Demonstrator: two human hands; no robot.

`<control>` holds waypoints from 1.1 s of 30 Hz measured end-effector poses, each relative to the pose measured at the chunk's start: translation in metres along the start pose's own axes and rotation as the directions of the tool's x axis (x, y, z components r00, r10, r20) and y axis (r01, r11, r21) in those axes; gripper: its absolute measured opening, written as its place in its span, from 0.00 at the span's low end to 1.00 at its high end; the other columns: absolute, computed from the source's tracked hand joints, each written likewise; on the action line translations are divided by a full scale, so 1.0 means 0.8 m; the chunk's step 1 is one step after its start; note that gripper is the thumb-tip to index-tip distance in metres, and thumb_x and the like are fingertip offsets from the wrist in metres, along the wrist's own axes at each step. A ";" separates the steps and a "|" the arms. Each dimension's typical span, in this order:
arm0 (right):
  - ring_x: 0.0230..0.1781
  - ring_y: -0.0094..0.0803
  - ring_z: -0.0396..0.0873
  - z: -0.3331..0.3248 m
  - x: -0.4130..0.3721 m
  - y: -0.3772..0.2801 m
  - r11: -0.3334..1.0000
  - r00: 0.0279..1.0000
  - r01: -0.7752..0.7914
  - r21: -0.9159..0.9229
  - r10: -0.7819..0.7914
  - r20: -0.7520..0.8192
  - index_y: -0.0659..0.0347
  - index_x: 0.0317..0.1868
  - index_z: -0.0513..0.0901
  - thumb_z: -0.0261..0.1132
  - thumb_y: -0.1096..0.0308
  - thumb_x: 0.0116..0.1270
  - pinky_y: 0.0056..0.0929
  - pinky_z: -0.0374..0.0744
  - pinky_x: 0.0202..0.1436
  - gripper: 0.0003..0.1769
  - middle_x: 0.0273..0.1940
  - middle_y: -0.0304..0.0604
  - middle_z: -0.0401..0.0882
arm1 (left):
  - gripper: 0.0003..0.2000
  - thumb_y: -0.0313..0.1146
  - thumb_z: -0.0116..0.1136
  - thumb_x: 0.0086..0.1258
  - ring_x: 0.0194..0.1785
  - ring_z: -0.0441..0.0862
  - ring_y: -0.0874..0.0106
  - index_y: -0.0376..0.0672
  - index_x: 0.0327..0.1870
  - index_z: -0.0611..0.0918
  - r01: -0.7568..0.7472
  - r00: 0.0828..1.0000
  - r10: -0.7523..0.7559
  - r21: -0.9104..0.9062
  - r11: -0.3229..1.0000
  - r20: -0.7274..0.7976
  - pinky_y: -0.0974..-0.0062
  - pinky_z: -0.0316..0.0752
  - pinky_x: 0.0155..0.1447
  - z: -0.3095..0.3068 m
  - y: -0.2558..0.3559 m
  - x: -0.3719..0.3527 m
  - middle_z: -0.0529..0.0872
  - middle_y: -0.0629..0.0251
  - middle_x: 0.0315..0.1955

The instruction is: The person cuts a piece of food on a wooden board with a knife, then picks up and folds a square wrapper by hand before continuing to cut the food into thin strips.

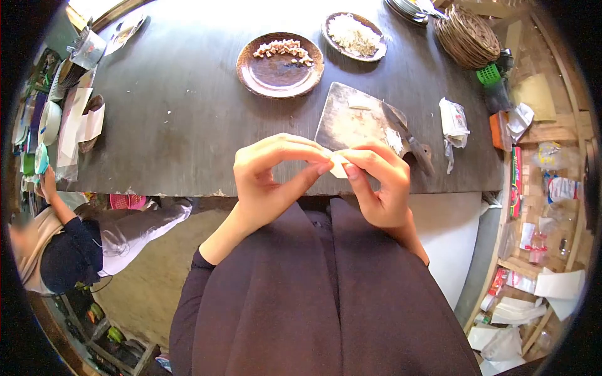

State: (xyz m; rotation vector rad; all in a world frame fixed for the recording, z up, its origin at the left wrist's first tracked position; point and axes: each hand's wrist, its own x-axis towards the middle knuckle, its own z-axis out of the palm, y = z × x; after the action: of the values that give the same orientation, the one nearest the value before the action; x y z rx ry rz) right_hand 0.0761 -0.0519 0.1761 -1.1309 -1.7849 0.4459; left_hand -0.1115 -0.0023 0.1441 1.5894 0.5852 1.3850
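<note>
Both hands meet in front of the table's near edge, pinching a small pale, flat piece (339, 168) between thumbs and fingertips. My left hand (279, 169) holds its left side, and my right hand (379, 178) holds its right side. Just beyond them lies a worn cutting board (348, 128) with a pale strip (359, 102) and white shreds (394, 140) on it. A knife (407, 133) rests across the board's right side. Farther back are a brown plate (282, 86) with chopped pieces (282, 48) and a smaller plate (326, 39) heaped with white shreds (353, 34).
A plastic packet (453, 119) lies right of the board. Wicker plates (467, 36), a green basket (488, 74) and an orange box (500, 131) stand at the right. Another person (69, 250) is at the left, one hand by a turquoise-rimmed item (41, 158).
</note>
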 end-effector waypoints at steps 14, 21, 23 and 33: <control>0.30 0.38 0.82 -0.011 -0.010 0.002 0.989 0.988 -0.145 -0.015 0.144 -0.048 0.67 0.43 0.88 0.68 0.77 0.69 0.32 0.79 0.37 0.05 0.33 0.46 0.85 | 0.14 0.21 0.77 0.56 0.42 0.92 0.64 0.38 0.45 0.91 -0.217 0.976 0.208 0.162 0.963 0.069 0.72 0.84 0.47 0.012 -0.021 0.006 0.93 0.59 0.39; 0.29 0.37 0.82 -0.018 -0.008 0.004 0.985 0.984 -0.170 0.019 0.171 -0.052 0.67 0.43 0.89 0.68 0.78 0.69 0.30 0.79 0.37 0.05 0.33 0.46 0.87 | 0.12 0.22 0.75 0.59 0.44 0.92 0.63 0.39 0.45 0.91 -0.239 0.962 0.217 0.129 0.962 0.164 0.72 0.84 0.48 0.013 -0.026 0.015 0.93 0.57 0.43; 0.29 0.35 0.82 -0.020 -0.006 0.003 0.982 0.981 -0.188 0.008 0.188 -0.048 0.66 0.43 0.89 0.68 0.78 0.69 0.29 0.79 0.36 0.05 0.33 0.46 0.87 | 0.12 0.22 0.74 0.59 0.45 0.92 0.63 0.38 0.44 0.90 -0.221 0.964 0.202 0.099 0.970 0.173 0.71 0.84 0.48 0.015 -0.026 0.017 0.93 0.56 0.44; 0.28 0.25 0.81 -0.022 -0.012 0.006 0.916 0.918 -0.354 0.188 0.379 -0.119 0.68 0.42 0.89 0.67 0.77 0.71 0.24 0.78 0.35 0.05 0.31 0.44 0.86 | 0.15 0.15 0.67 0.57 0.48 0.90 0.61 0.39 0.45 0.90 -0.202 0.964 0.182 0.089 0.975 0.196 0.68 0.83 0.52 0.014 -0.035 0.025 0.92 0.54 0.46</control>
State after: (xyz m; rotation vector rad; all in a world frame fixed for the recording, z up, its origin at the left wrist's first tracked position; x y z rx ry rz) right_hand 0.0949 -0.0609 0.1762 -1.3500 -1.3748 0.6961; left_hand -0.0901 0.0238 0.1312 1.8818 0.4073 1.3432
